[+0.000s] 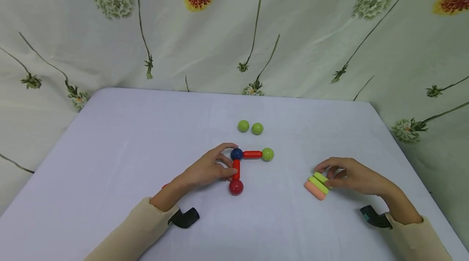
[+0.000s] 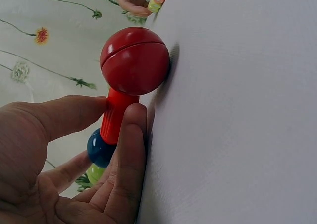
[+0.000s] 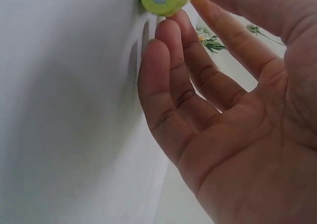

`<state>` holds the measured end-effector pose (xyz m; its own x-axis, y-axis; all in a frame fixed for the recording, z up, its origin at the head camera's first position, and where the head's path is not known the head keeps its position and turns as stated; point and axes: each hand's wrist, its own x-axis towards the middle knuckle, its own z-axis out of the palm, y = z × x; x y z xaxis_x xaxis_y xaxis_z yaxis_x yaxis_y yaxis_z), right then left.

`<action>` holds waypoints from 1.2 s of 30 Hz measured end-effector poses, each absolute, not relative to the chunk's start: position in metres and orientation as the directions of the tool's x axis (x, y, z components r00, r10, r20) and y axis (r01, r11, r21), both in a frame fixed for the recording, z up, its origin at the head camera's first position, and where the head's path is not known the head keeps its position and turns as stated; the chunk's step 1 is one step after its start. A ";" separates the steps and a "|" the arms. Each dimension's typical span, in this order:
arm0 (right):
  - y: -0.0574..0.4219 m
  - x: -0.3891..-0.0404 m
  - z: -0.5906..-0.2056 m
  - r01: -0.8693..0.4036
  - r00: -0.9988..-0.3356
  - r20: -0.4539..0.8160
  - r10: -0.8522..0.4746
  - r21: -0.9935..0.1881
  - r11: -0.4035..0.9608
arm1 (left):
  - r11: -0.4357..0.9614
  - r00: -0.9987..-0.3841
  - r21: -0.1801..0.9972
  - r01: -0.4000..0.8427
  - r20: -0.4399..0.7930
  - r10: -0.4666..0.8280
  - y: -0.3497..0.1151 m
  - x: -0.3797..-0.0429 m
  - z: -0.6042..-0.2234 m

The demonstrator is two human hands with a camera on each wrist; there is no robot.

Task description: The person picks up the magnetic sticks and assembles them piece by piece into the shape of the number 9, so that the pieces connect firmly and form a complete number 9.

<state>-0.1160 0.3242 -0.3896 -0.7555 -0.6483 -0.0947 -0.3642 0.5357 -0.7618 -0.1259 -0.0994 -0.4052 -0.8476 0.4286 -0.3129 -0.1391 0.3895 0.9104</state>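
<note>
My left hand pinches a red rod between thumb and fingers, and a fingertip reaches the dark blue ball at its far end. A larger red ball caps the near end. From the blue ball a second red rod runs right to a green ball, making an L shape on the table. Farther right, my right hand grips a yellow-green rod between thumb and index finger. Beside it lie another yellow-green rod and an orange rod, side by side.
Two loose green balls, a left one and a right one, sit behind the L shape. Something small and red shows partly behind my left wrist. The white-covered table meets a flowered cloth at its back.
</note>
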 end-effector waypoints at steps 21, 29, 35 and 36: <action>0.310 -0.117 -0.394 -0.415 -0.838 -0.015 -0.546 -0.632 0.654 | 0.379 -0.846 0.915 -0.140 -0.309 0.434 -0.100 -0.126 -0.406; 0.301 -0.116 -0.391 -0.472 -0.826 0.068 -0.559 -0.625 0.622 | 0.382 -0.848 0.914 -0.133 -0.305 0.433 -0.100 -0.126 -0.405; 0.291 -0.117 -0.388 -0.466 -0.820 0.043 -0.571 -0.630 0.621 | 0.388 -0.847 0.912 -0.130 -0.306 0.435 -0.100 -0.126 -0.405; 0.290 -0.118 -0.388 -0.465 -0.820 0.042 -0.571 -0.630 0.621 | 0.387 -0.847 0.913 -0.131 -0.306 0.435 -0.100 -0.126 -0.405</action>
